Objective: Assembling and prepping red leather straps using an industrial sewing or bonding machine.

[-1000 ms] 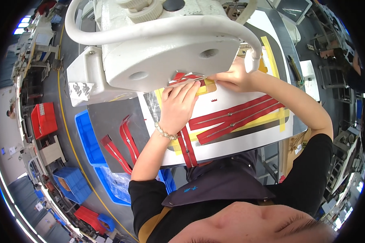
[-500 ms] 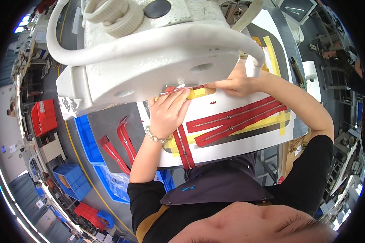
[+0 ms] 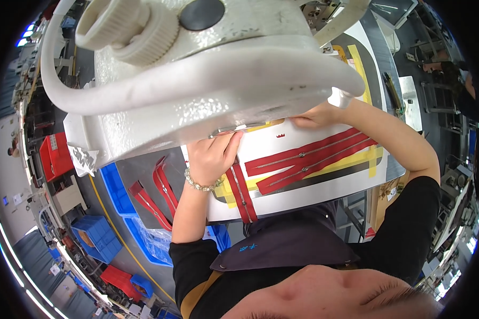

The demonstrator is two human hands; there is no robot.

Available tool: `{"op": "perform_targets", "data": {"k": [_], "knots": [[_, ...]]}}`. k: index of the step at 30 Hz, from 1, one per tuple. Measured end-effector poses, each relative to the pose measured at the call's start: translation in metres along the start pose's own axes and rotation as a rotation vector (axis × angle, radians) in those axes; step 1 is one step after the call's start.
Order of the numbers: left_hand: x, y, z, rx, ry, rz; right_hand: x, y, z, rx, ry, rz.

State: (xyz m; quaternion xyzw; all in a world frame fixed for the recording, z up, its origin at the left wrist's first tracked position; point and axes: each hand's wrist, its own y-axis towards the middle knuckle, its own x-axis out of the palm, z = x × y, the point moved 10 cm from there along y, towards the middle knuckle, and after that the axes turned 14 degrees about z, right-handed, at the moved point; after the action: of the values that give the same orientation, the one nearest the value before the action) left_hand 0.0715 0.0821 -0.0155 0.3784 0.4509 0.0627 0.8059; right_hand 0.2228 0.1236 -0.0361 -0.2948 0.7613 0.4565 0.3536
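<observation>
A white sewing-machine head (image 3: 197, 101) covers the upper middle of the view. My left hand (image 3: 212, 157), with a beaded bracelet at the wrist, lies flat at its lower edge, fingers side by side and fingertips hidden under the machine. Just beside it, a red zipper with metal teeth (image 3: 241, 192) runs down to the table's front edge. My right hand (image 3: 320, 116) rests on the white work surface (image 3: 298, 135) at the machine's right end; most of its fingers are hidden. Between the hands a strip of yellow (image 3: 269, 126) shows under the machine.
Two red zippers (image 3: 292, 158) lie crosswise right of centre, over yellow tape (image 3: 371, 162). Other red zippers (image 3: 166, 186) lie on the table's left side. Blue bins (image 3: 143, 239) stand below the left edge; a red crate (image 3: 56, 154) stands farther left. Dark tools (image 3: 393, 93) lie far right.
The machine head appears larger and lower in view, covering more of both hands. The red piece at my left fingertips is now hidden. The zippers on the table stay put.
</observation>
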Motion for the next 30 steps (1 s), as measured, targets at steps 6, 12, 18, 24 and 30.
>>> {"op": "perform_targets", "data": {"k": [6, 12, 18, 24, 30], "knots": [[-0.006, 0.005, 0.001, 0.004, 0.030, -0.017, -0.001, 0.005, -0.004, -0.024, 0.008, 0.042], [-0.025, 0.011, -0.029, -0.138, 0.109, -0.137, 0.007, -0.004, -0.002, 0.000, 0.004, 0.072], [-0.020, -0.006, -0.041, -0.434, -0.156, -0.371, 0.005, 0.005, -0.010, -0.021, -0.037, 0.073], [-0.005, -0.023, -0.026, -0.373, -0.113, -0.488, -0.001, 0.012, -0.017, 0.084, -0.094, 0.084], [0.000, -0.036, -0.027, -0.418, -0.136, -0.594, -0.018, 0.022, -0.046, 0.255, -0.100, 0.261]]}}
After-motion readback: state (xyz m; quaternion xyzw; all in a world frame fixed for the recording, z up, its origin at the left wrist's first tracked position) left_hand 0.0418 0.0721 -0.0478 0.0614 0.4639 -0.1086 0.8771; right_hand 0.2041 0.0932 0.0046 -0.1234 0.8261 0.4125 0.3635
